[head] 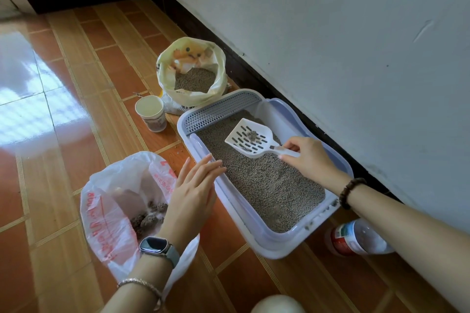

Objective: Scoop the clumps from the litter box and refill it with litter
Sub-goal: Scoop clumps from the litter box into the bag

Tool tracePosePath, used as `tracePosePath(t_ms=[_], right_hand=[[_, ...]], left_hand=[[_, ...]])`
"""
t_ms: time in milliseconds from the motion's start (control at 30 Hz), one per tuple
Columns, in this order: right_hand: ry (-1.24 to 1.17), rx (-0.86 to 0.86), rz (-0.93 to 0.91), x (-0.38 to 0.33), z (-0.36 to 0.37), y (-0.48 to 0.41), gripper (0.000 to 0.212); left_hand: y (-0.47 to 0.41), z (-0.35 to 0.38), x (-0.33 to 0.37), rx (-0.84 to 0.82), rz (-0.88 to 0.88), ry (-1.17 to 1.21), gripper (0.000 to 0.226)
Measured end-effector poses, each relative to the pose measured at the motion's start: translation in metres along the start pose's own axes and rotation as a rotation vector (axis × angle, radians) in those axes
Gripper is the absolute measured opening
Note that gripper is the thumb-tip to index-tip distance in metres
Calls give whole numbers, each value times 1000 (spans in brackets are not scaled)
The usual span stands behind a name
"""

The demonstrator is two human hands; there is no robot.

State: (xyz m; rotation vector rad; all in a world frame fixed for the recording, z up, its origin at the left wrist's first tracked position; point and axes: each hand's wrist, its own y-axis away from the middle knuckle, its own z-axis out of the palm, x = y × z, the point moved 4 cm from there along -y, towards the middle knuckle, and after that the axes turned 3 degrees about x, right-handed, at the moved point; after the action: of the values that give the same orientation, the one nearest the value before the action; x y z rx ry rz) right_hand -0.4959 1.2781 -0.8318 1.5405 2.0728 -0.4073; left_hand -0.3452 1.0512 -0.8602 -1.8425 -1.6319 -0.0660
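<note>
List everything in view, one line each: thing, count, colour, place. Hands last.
litter box: one, lilac and white, on the floor along the wall
litter: grey granules, filling the litter box
scoop: one, white, slotted, above the litter, small grey clump on it
litter bag: one, pale yellow, open, beyond the litter box
paper cup: one, white, left of the litter bag
waste bag: one, white with red print, left of the litter box, clumps inside
bottle: one, clear with red label, lying by the litter box's near end
left hand: one, fingers straight, over the litter box's left rim
right hand: one, grips the scoop handle
</note>
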Motion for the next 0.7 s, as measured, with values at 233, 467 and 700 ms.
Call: tracePosePath(t_ms=[233,467,700], right_hand=[[3,40,15,2,-5,-1,12],[34,108,-10,-7,-38,-16,21],[25,141,-98,-39,-63,-17,21]], left_hand=[[0,0,0,-1,3,-3,37],[0,0,-2,4,11,-17,40],[3,-2,2,-79,53,-128,44]])
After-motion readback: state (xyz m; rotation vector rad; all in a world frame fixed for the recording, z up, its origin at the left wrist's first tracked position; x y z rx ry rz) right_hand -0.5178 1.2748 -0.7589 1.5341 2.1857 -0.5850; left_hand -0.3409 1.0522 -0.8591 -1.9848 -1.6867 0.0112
